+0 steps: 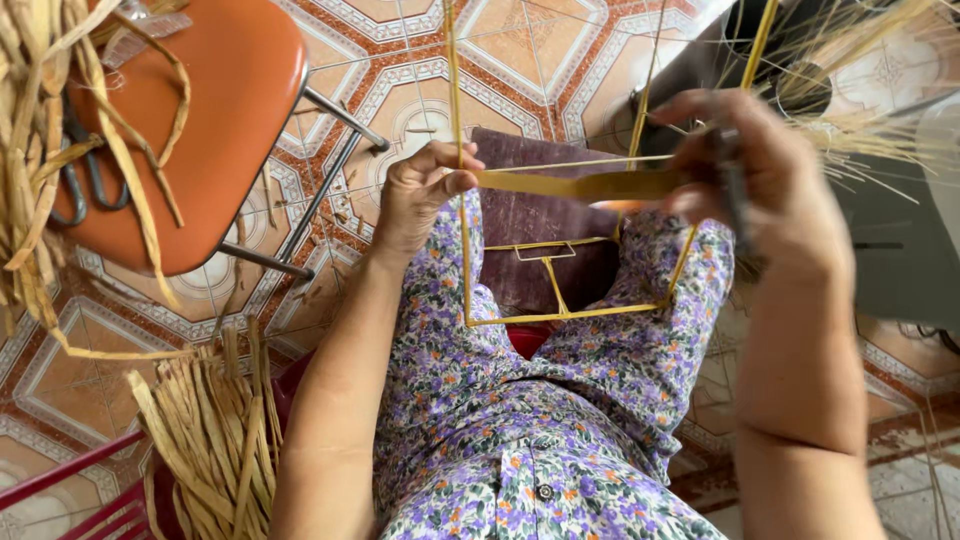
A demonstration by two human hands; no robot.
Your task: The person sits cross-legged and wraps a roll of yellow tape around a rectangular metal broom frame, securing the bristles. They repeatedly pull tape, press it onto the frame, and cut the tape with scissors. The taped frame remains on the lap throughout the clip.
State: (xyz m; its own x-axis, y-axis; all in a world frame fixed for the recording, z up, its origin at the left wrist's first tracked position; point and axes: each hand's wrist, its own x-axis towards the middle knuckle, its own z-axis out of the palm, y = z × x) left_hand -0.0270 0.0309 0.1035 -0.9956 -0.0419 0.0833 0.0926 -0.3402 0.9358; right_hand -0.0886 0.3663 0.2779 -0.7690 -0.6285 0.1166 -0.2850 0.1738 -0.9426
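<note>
Flat straw strip (580,184) pinched taut between left hand (420,190) and blurred right hand (760,180), above yellow frame (570,290); best kept level, untwisted

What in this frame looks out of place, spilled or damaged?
Little stands out. Dry straw scraps lie scattered on the tiled floor under the orange chair, and loose fibre strands hang over its seat. The left hand and right hand pinch a flat yellow strip between them; the right hand is blurred.
</note>
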